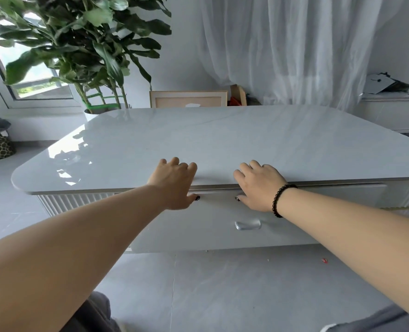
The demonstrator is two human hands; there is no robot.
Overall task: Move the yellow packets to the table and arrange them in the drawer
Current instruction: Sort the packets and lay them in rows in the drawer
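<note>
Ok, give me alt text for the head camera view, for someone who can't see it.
Both hands, left hand and right hand, rest on the front edge of a glossy white table, thumbs on its drawer. No yellow packets are visible.

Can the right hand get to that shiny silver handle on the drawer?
Probably yes. The right hand rests at the table edge just above the handle, and nothing sits between them.
</note>
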